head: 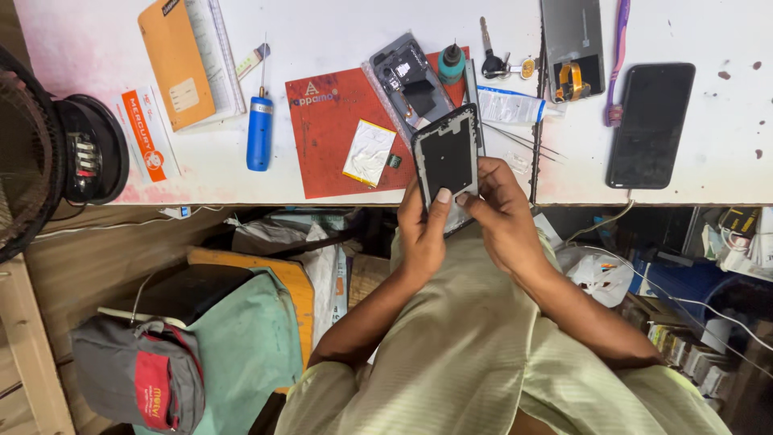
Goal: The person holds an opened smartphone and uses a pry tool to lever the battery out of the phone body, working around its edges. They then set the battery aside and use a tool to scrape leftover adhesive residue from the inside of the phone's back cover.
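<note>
Right at the bench edge, both thumbs are pressed onto the dark inner face of a phone frame (448, 155), with the rest of the fingers curled behind it, so each hand is clamped on the frame from its own side. Left hand (422, 234) grips the lower left edge, thumb flat on the panel; right hand (503, 211) wraps the lower right corner, thumb tip right beside the other one. Held like that, tilted up toward the face and half over the lap, the frame looks steadied from two sides so its open side stays readable and nothing flexes. Just behind it on the red mat (334, 129) sits another stripped phone shell (412, 80), a small silver battery (369, 152) and a teal-capped bottle (452, 63), all close enough to grab without letting go for long. A white tube (509, 105) and thin tweezers (515, 138) lie just right of the mat. Further right there's a screen panel (572, 44) with an orange flex, keys (501, 63), a purple toothbrush (618, 56) and a black phone (651, 125) face down, parked well apart from the hands. Off to the left, a blue screwdriver (259, 129) and an orange booklet (181, 60) sit out of the working zone.
</note>
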The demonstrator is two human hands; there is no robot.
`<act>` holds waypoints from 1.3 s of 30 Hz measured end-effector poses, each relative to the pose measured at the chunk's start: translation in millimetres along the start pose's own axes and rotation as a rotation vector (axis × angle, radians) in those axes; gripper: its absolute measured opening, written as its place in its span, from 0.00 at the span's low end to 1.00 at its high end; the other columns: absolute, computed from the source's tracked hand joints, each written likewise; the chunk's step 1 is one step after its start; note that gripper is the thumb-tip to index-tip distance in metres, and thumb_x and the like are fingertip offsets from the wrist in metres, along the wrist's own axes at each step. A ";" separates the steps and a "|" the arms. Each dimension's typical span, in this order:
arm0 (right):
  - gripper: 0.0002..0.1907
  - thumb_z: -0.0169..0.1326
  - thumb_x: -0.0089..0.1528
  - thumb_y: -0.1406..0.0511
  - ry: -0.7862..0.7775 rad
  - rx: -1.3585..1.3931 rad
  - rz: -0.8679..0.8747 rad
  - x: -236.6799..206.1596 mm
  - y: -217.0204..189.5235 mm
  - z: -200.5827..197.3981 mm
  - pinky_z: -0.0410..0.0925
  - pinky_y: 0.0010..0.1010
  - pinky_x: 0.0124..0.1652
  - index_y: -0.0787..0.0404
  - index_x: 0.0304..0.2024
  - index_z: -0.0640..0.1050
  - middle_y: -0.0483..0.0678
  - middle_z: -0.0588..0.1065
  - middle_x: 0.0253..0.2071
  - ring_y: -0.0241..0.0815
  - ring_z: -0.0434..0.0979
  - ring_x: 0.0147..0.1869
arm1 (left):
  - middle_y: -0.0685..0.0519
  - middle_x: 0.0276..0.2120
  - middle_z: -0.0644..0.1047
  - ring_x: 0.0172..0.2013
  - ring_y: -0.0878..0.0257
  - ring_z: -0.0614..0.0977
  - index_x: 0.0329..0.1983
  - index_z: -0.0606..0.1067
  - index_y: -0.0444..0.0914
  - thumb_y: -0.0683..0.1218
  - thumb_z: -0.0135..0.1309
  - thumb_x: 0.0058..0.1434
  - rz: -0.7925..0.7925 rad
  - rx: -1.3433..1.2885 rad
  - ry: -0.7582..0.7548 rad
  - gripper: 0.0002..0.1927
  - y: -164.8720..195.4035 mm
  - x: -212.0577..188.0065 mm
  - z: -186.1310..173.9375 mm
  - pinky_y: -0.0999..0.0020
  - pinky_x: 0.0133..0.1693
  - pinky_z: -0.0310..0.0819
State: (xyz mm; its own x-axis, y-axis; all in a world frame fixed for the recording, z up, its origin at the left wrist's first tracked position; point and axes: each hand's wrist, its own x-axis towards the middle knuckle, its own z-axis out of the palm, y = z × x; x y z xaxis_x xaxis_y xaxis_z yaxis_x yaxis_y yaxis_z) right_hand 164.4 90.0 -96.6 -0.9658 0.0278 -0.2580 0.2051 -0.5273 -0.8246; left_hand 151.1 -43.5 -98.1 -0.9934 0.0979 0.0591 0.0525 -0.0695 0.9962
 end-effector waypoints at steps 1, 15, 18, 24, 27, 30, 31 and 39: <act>0.21 0.48 0.64 0.80 -0.002 0.004 0.002 -0.3 -1.0 0.7 0.64 0.27 0.58 0.64 0.59 0.68 0.46 0.72 0.54 0.36 0.70 0.60 | 0.49 0.53 0.76 0.53 0.64 0.76 0.60 0.72 0.30 0.43 0.46 0.77 -0.023 -0.035 0.009 0.14 -1.8 0.0 -0.8 0.69 0.56 0.71; 0.21 0.46 0.66 0.80 -0.003 -0.011 -0.014 -6.1 -5.0 -5.8 0.65 0.31 0.59 0.69 0.62 0.69 0.50 0.73 0.55 0.39 0.72 0.59 | 0.54 0.51 0.77 0.50 0.69 0.74 0.62 0.71 0.31 0.45 0.48 0.76 -0.154 -0.183 0.047 0.17 -5.8 0.0 -7.5 0.73 0.54 0.69; 0.20 0.48 0.66 0.80 -0.008 -0.065 -0.038 -9.9 -10.1 -9.9 0.70 0.35 0.59 0.69 0.61 0.69 0.50 0.74 0.53 0.38 0.74 0.58 | 0.54 0.51 0.77 0.50 0.70 0.74 0.62 0.71 0.31 0.45 0.48 0.76 -0.190 -0.242 0.021 0.16 -1.9 -1.8 -8.4 0.74 0.54 0.69; 0.19 0.50 0.66 0.80 -0.060 -0.025 -0.085 -21.8 -20.0 -19.5 0.71 0.36 0.61 0.70 0.59 0.70 0.56 0.77 0.55 0.43 0.77 0.60 | 0.55 0.48 0.78 0.48 0.72 0.74 0.60 0.73 0.31 0.45 0.50 0.76 -0.268 -0.272 -0.067 0.15 7.1 -3.2 -8.6 0.75 0.51 0.70; 0.18 0.50 0.67 0.80 -0.041 0.026 -0.096 -26.3 -21.9 -23.0 0.69 0.35 0.61 0.71 0.60 0.71 0.57 0.77 0.56 0.44 0.76 0.61 | 0.55 0.47 0.78 0.47 0.72 0.75 0.60 0.73 0.32 0.43 0.54 0.74 -0.277 -0.286 -0.128 0.14 14.8 -3.2 -7.0 0.74 0.49 0.71; 0.19 0.51 0.66 0.80 -0.028 0.069 -0.115 -31.1 -23.8 -26.6 0.67 0.32 0.59 0.72 0.60 0.71 0.56 0.76 0.57 0.43 0.76 0.62 | 0.56 0.48 0.78 0.48 0.73 0.78 0.61 0.72 0.33 0.40 0.56 0.72 -0.257 -0.312 -0.187 0.16 25.4 -5.5 -4.9 0.74 0.50 0.74; 0.19 0.52 0.66 0.80 -0.033 0.077 -0.125 -32.5 -24.3 -27.5 0.67 0.33 0.60 0.72 0.61 0.71 0.56 0.76 0.57 0.43 0.76 0.62 | 0.56 0.48 0.79 0.48 0.73 0.78 0.61 0.71 0.34 0.40 0.57 0.71 -0.269 -0.311 -0.194 0.17 29.0 -6.5 -4.3 0.74 0.49 0.75; 0.21 0.53 0.66 0.79 -0.034 0.115 -0.164 -41.9 -30.1 -30.7 0.69 0.34 0.61 0.72 0.62 0.70 0.58 0.76 0.57 0.45 0.78 0.59 | 0.53 0.49 0.81 0.48 0.70 0.82 0.66 0.70 0.34 0.38 0.58 0.69 -0.314 -0.324 -0.253 0.22 46.8 -9.6 -5.6 0.74 0.48 0.77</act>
State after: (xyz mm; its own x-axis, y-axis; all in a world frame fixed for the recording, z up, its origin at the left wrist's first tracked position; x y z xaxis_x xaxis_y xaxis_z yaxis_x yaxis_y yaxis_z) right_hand 203.5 130.8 -76.5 -0.9899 0.0940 -0.1063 0.0268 -0.6119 -0.7905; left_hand 162.5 -53.2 -52.4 -0.8984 0.3979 -0.1860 -0.3184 -0.2984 0.8998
